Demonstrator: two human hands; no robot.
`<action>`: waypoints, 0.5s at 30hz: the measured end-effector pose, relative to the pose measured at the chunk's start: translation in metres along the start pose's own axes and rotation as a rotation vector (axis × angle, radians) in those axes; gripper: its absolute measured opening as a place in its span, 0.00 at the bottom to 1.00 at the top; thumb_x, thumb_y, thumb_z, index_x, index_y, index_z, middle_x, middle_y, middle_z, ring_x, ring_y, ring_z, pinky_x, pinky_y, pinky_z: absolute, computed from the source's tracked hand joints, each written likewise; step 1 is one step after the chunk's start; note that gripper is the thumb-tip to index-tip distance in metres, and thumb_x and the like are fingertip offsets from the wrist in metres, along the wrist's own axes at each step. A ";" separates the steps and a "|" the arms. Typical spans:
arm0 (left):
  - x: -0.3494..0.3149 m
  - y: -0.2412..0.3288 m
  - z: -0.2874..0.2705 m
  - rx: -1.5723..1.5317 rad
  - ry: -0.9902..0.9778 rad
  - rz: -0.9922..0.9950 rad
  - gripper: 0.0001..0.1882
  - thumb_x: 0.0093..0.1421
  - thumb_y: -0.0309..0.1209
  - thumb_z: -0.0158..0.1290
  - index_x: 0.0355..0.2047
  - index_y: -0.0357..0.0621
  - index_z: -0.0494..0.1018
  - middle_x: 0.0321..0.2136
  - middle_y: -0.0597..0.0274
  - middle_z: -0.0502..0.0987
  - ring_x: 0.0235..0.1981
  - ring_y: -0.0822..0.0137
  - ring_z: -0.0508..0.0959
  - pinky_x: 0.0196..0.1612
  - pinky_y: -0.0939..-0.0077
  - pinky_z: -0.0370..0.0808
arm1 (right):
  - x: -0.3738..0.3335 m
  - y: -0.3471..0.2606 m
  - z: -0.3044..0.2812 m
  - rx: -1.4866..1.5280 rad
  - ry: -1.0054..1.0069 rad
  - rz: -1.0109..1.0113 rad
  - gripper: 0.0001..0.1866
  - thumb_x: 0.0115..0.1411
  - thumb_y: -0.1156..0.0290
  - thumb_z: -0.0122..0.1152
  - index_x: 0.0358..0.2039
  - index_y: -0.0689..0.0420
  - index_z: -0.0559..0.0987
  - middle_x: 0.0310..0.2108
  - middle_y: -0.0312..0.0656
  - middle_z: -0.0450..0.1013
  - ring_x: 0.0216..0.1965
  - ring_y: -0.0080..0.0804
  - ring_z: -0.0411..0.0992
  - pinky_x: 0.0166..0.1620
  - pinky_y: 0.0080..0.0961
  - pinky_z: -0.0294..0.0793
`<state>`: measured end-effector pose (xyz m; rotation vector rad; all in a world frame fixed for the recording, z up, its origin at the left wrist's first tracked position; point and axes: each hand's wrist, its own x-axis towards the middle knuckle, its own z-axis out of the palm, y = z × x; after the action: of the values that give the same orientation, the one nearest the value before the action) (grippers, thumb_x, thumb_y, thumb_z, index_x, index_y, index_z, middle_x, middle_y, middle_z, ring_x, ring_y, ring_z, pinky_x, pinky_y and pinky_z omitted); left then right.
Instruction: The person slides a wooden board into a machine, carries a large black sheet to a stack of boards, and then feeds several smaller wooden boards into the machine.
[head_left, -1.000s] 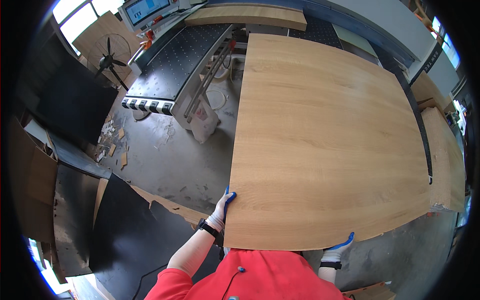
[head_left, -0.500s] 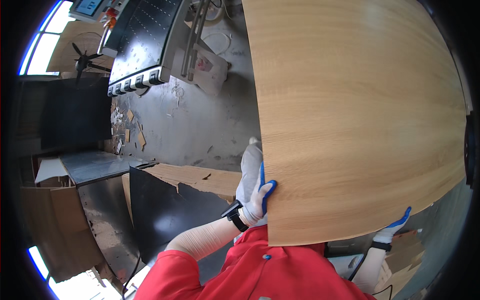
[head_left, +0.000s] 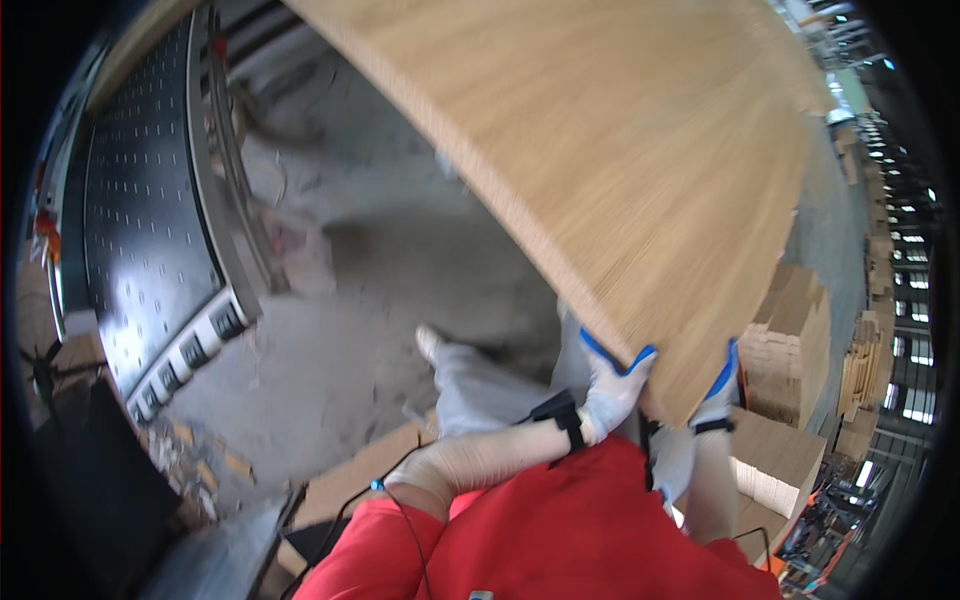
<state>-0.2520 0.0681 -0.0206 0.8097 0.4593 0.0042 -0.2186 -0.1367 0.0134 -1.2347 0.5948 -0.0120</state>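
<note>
A large wood-grain panel (head_left: 610,150) stretches from my body up and away through the upper middle, its near corner close to my red shirt. My left hand (head_left: 613,388), in a white glove with blue fingertips, grips the panel's left edge near that corner, thumb on the edge and the other fingers partly hidden beneath. On the opposite edge my right hand (head_left: 716,392), gloved the same way, holds the panel from the side; some of its fingers are hidden by it. The panel's far end runs out of the picture at the top.
At left stands a machine table (head_left: 145,210) with a dark, slotted top and rollers at its front. Board scraps (head_left: 205,465) lie on the concrete floor (head_left: 380,290) below it. Stacks of cut boards (head_left: 785,355) stand close at right. A fan (head_left: 42,370) shows at far left.
My view and body have turned. The panel now slants from upper left toward me, with its near end narrower in view. My two hands appear much closer together, both still on the panel.
</note>
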 end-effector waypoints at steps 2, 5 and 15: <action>-0.005 0.006 0.001 0.122 -0.032 -0.055 0.51 0.59 0.29 0.64 0.67 0.43 0.34 0.60 0.51 0.60 0.60 0.63 0.62 0.62 0.70 0.64 | -0.062 -0.007 0.046 -0.032 -0.010 -0.100 0.33 0.66 0.47 0.51 0.65 0.55 0.64 0.61 0.48 0.68 0.58 0.46 0.69 0.63 0.42 0.66; 0.000 0.004 -0.012 0.097 -0.155 -0.147 0.54 0.55 0.34 0.68 0.67 0.40 0.37 0.61 0.52 0.59 0.60 0.63 0.62 0.64 0.70 0.62 | -0.067 0.017 0.011 0.329 -0.113 0.127 0.37 0.65 0.43 0.50 0.66 0.56 0.64 0.61 0.51 0.67 0.59 0.51 0.68 0.62 0.47 0.67; 0.144 0.131 -0.106 0.248 -0.068 0.019 0.27 0.67 0.37 0.55 0.61 0.41 0.60 0.54 0.60 0.69 0.55 0.68 0.69 0.61 0.73 0.65 | -0.060 0.046 -0.027 0.414 0.088 0.100 0.34 0.64 0.46 0.51 0.63 0.55 0.66 0.58 0.48 0.71 0.55 0.48 0.72 0.56 0.48 0.73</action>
<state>-0.1420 0.2588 -0.0489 1.0545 0.3924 -0.0634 -0.2957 -0.1245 -0.0077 -0.8050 0.6910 -0.1014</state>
